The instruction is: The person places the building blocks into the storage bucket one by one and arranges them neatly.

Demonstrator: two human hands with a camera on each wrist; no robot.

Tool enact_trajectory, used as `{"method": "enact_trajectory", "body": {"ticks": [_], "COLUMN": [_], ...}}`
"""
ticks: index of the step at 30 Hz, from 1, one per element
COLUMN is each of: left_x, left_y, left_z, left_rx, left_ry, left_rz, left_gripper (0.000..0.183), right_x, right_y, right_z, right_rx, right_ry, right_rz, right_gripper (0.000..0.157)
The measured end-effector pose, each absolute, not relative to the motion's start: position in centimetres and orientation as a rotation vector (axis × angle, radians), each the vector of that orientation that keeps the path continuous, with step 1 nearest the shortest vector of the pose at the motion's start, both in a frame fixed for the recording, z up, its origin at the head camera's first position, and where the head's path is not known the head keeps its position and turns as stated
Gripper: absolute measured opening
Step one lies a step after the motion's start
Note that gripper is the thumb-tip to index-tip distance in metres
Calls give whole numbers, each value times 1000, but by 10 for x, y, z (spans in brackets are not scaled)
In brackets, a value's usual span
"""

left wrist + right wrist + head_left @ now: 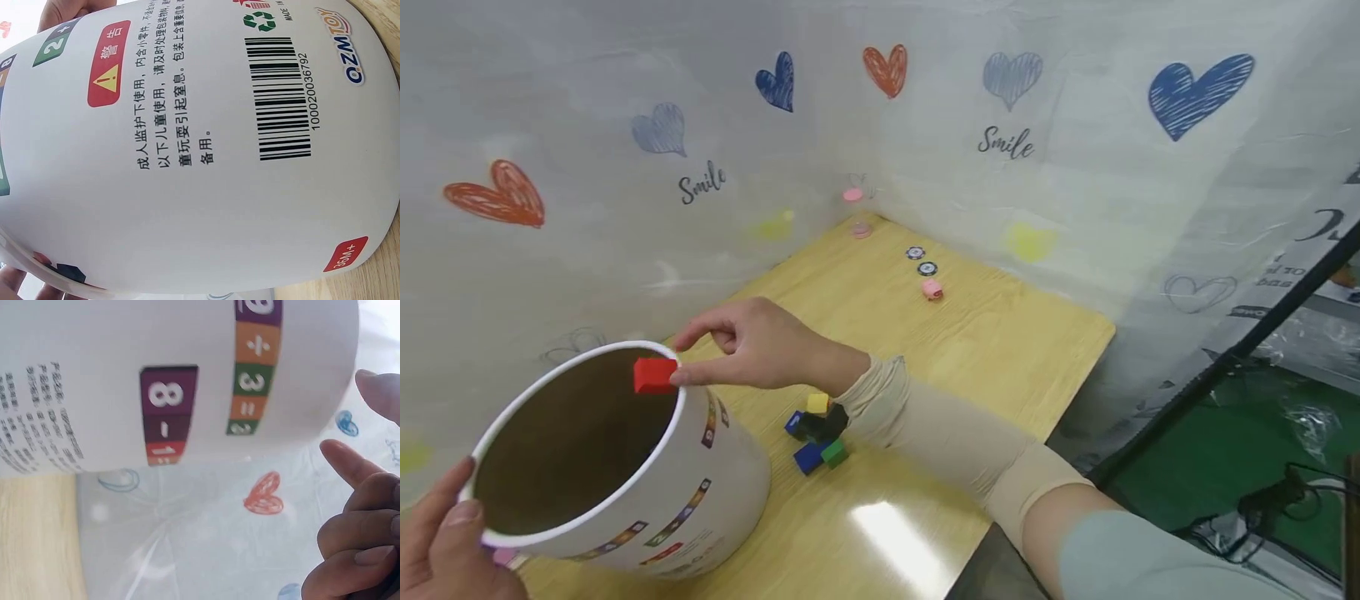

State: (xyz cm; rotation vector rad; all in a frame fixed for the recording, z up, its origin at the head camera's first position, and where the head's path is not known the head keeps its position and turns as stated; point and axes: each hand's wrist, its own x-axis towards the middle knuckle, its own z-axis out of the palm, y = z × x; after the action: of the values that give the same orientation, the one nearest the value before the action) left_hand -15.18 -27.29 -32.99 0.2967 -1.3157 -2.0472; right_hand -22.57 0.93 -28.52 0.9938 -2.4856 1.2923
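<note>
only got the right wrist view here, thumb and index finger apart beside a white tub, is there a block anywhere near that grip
Observer: Yes, the head view shows a red block by the thumb tip of the right grip, seen against the opening of the white tub. Whether they touch is hard to tell.

Operator: ok and what's the left one doing

Observer: In the head view, the left grip holds the tub on the side away from the red block.

Operator: any more blocks on the table

Observer: Yes, beside the tub on the table sits a cluster including a yellow block, a green block and a blue block.
</note>
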Motion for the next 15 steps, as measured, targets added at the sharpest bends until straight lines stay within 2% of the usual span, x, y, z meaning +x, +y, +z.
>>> {"method": "enact_trajectory", "body": {"ticks": [6,10,15], "left_x": [-139,-143,-137], "left_y": [-278,-274,-284], "left_z": [-324,-324,-321], "left_rx": [156,72,37], "left_ry": [-1641,-1746,-1773], "left_rz": [-1787,-1766,-1740], "left_gripper": [28,30,32], "right_x": [-249,-257,-266], "right_y": [25,47,33], "right_z": [-283,-288,-305], "right_rx": [1011,902,770], "right_ry": [-2482,-2818,-3241], "right_rz": [1235,869,367], "right_gripper": [26,18,27]}}
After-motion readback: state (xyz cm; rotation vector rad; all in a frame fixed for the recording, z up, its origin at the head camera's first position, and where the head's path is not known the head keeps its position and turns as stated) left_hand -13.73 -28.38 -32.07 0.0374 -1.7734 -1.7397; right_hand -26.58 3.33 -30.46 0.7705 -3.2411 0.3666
